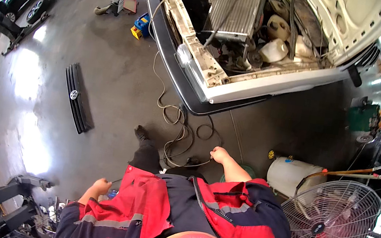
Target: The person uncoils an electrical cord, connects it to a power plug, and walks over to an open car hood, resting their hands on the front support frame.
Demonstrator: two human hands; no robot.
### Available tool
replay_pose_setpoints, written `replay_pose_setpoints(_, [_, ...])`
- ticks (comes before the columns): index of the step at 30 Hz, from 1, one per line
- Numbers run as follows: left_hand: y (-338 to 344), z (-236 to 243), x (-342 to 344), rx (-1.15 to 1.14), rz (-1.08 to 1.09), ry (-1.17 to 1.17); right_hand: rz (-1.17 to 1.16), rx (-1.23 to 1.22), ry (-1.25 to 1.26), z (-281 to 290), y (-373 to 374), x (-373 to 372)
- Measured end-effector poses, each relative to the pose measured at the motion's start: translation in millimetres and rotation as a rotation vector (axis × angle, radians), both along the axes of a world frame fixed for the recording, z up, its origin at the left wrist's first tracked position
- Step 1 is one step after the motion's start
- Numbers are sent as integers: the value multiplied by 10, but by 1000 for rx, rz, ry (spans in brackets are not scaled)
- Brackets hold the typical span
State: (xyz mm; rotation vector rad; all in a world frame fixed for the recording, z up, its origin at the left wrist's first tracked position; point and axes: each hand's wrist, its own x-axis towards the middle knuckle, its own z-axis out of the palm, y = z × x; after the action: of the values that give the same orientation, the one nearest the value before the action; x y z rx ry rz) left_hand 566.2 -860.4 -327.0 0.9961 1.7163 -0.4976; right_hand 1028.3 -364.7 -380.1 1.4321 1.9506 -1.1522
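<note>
My right hand (218, 154) is closed round a thin hose (184, 123), which lies in loose loops on the floor in front of me and runs up to the car's front. My left hand (101, 187) hangs low at my left side with curled fingers; whatever it may hold is too small to make out. Ahead stands a white car (254, 86) with its hood (347, 24) raised and its front grille off. A radiator (234, 10) shows in the engine bay. The black bumper (167, 73) curves along the car's near left edge.
A black grille (75, 97) lies on the floor to the left. Near the bumper are a blue and yellow case (141, 25) and an air filter box (118, 4). At right stand a white tank (290, 176) and a large wire-caged fan (331, 233); a metal-armed stand (11, 200) is at lower left.
</note>
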Motion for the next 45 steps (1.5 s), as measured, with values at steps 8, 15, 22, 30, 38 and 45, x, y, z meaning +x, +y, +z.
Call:
replay_pose_setpoints(8, [201, -340, -344, 104, 323, -130, -68, 189, -103, 706, 434, -771])
replay_pose_setpoints(15, [804, -9, -2125, 386, 943, 53, 21, 129, -45, 1286, 368, -2148])
replay_pose_setpoints(22, [1103, 341, -3142, 574, 1039, 212, -63, 24, -51, 1252, 528, -2677])
replay_pose_setpoints(30, [1725, 251, -3177, 78, 500, -67, 135, 4, -14, 694, 1161, -3537])
replay_pose_setpoints(38, [3325, 787, -4283, 317, 713, 103, 178, 135, 88, 480, 2825, -4995])
replay_pose_setpoints(45, [4458, 878, -5217, 458, 768, 91, -174, 202, 357, 752, 4168, -6307])
